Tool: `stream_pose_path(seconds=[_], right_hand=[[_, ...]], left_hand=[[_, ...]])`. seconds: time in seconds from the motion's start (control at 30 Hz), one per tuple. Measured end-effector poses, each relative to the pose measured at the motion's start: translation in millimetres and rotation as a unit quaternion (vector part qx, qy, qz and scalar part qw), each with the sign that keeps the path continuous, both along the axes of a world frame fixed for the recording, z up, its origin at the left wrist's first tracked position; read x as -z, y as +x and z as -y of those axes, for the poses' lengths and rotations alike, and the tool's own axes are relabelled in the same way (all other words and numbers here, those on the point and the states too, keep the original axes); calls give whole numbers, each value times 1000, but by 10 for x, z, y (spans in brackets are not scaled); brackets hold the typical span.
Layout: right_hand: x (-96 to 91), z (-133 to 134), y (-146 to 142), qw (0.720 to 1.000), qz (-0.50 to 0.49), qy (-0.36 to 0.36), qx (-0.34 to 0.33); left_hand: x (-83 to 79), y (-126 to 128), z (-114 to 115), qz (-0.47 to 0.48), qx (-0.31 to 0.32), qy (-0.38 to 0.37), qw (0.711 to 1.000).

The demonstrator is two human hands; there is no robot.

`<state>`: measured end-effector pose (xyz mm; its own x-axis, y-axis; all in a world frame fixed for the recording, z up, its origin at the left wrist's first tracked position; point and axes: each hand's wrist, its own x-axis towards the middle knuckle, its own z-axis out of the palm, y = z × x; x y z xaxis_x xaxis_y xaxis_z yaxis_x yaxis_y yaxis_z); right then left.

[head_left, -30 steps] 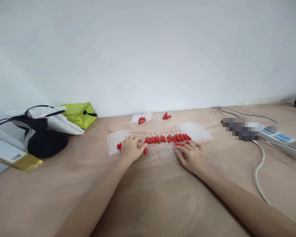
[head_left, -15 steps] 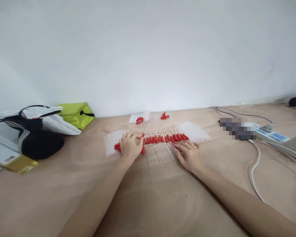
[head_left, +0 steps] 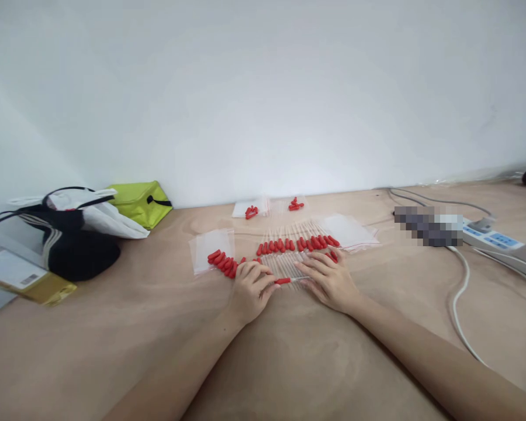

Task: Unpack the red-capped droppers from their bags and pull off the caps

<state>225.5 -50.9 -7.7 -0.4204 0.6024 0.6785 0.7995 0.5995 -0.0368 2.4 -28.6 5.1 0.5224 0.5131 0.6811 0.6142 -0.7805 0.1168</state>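
My left hand (head_left: 252, 290) is closed on the red handle (head_left: 283, 281) of a thin red-handled stick. Its pale, slender shaft (head_left: 298, 278) points right, to the fingertips of my right hand (head_left: 331, 282), which pinch its far end. Beyond my hands lies a row of similar sticks, their red handles (head_left: 276, 245) side by side and their pale shafts (head_left: 296, 229) pointing away. Closer to me, a second set of pale shafts (head_left: 284, 266) lies partly under my right hand. Left of my left hand, more red handles (head_left: 221, 261) are heaped in a line.
Clear plastic bags (head_left: 346, 231) lie at the right of the row, another bag (head_left: 210, 242) at the left. Two small groups of red pieces (head_left: 251, 212) rest near the wall. A green bag (head_left: 140, 204), black cap (head_left: 83, 251), yellow box (head_left: 39, 289) and power strip (head_left: 491, 237) stand around.
My left hand has moved right and nearer me, now with a red-handled stick in it. My right hand has shifted slightly left, its fingertips meeting the stick's shaft.
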Motion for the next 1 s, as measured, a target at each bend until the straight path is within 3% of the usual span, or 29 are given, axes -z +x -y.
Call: stream_pose_path(seconds=[0.3,0.57,1.0], right_hand=[[44,-25,-72,1000,3,9,-16],[12,-1,-137,999,-3,13,-34],[19,19,-127,997,-17,49,-54]], left_hand=[[-14,16,-1,-2,20,20,1000],[5,98,-31,-77,56,-16,995],[31,77,5,-40,83,-6,996]])
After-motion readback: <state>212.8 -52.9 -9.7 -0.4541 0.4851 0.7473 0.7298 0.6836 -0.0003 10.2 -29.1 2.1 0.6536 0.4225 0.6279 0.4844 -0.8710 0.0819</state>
